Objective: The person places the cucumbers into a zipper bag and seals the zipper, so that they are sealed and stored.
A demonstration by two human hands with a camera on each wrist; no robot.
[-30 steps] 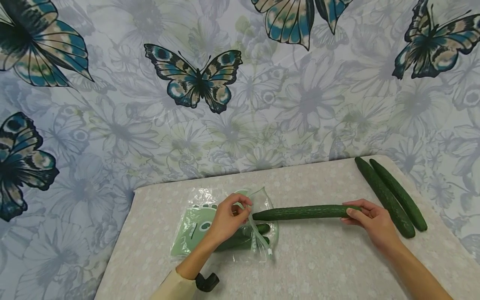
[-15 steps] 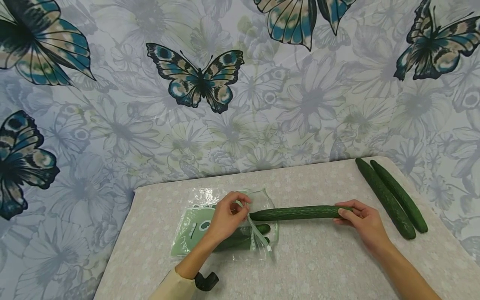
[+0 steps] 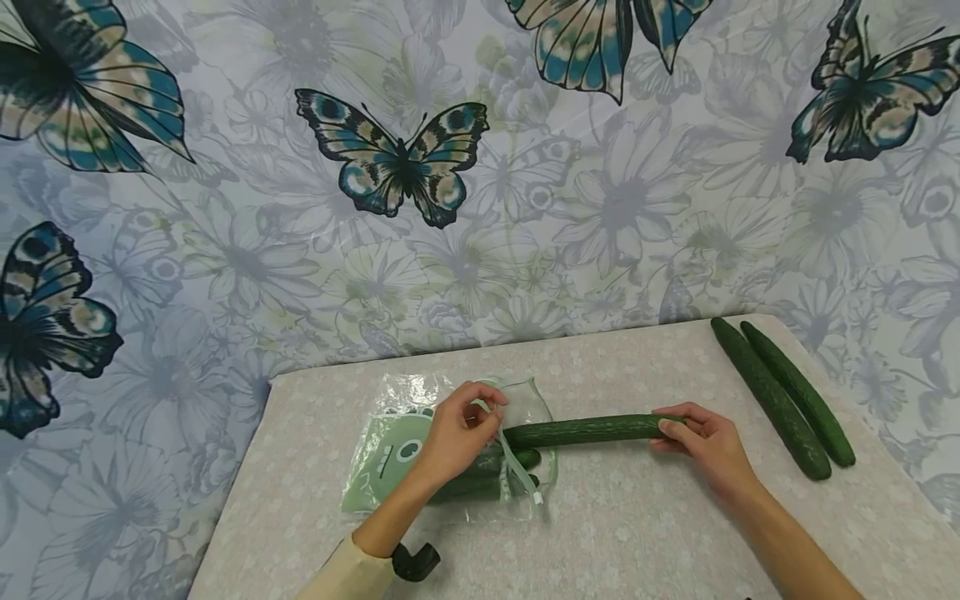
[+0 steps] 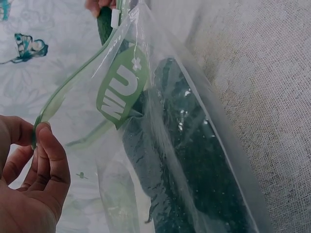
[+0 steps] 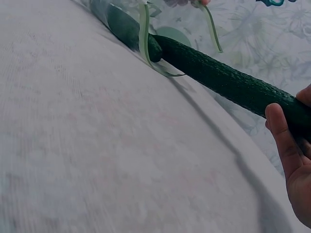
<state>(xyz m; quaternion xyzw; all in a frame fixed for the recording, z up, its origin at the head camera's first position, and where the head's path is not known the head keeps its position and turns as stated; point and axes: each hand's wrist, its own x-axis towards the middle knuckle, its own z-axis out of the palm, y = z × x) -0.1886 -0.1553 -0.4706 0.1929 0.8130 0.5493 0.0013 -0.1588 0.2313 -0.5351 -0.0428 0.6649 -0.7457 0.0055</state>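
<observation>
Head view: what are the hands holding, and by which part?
The left hand pinches the bag by the green edge of its mouth; the right hand grips a cucumber by the end farther from the bag.

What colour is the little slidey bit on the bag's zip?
The slider is white; it shows best in the left wrist view.

Cloth-covered bench [image 3: 300, 467]: zip bag [image 3: 390, 467] left, two loose cucumbers [image 3: 771, 398] right.
Cloth [image 3: 615, 517] is pale beige, faint floral print, visible weave up close. Bag is clear plastic with a green cartoon face, lying on its side toward the left end, bagged cucumbers [image 3: 480, 482] showing through. Loose pair sits side by side near the far right corner, roughly following the right edge.
</observation>
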